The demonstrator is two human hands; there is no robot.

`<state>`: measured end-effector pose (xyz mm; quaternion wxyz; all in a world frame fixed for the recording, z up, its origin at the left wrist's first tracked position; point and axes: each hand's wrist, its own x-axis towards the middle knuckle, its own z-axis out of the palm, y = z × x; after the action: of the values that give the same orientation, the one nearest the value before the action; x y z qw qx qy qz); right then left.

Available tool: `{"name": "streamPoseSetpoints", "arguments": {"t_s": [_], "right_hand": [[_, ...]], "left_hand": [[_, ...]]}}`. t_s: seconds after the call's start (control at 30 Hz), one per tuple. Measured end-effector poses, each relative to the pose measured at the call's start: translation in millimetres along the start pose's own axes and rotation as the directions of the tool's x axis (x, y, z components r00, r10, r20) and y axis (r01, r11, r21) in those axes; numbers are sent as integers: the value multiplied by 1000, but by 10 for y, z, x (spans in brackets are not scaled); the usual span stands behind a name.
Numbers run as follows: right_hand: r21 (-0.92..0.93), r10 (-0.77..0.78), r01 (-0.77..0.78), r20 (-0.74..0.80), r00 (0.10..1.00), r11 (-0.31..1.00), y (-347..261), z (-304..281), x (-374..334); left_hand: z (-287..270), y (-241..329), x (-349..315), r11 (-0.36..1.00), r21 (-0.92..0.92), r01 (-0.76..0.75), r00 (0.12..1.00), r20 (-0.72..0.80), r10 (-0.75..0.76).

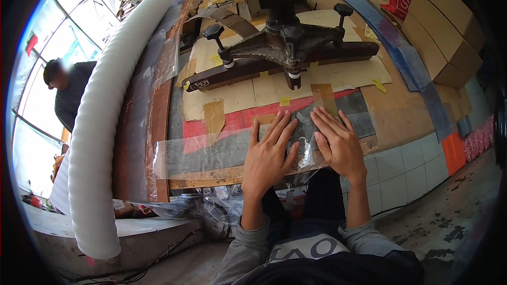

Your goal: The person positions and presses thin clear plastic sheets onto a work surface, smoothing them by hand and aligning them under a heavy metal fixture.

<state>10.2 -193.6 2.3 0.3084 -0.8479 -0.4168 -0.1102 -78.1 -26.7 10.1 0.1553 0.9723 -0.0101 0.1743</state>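
Note:
Both my hands lie flat on a clear plastic sheet (232,150) that is spread along the near edge of the work table. My left hand (268,150) has its fingers stretched forward, palm down. Beside it my right hand (338,142) rests palm down too, fingers slightly spread. Under the plastic are a grey and red surface and strips of brown tape (214,119). Beyond my fingertips stands a black machine head (288,42) with a dark pressing bar (327,55) over a cream board (232,97).
A white foam roll (105,116) stands along the left side. Cardboard boxes (438,42) sit at the right, past a blue plastic strip (406,58). Another person (74,89) is at the far left. A tiled block (401,171) is under the table's right front.

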Motion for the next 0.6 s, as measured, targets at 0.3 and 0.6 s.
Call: {"name": "streamPoseSetpoints", "arguments": {"t_s": [0.3,0.6], "right_hand": [[10,-2,2,2,1000,1000,-24,-7,-2],[19,4,-4,-4,1000,1000,-28,-2,-1]], "left_hand": [[-6,-1,-25,1000,-1,3,1000,-16,-3],[-8,1,-27,1000,5,2,1000,-17,-2]]}}
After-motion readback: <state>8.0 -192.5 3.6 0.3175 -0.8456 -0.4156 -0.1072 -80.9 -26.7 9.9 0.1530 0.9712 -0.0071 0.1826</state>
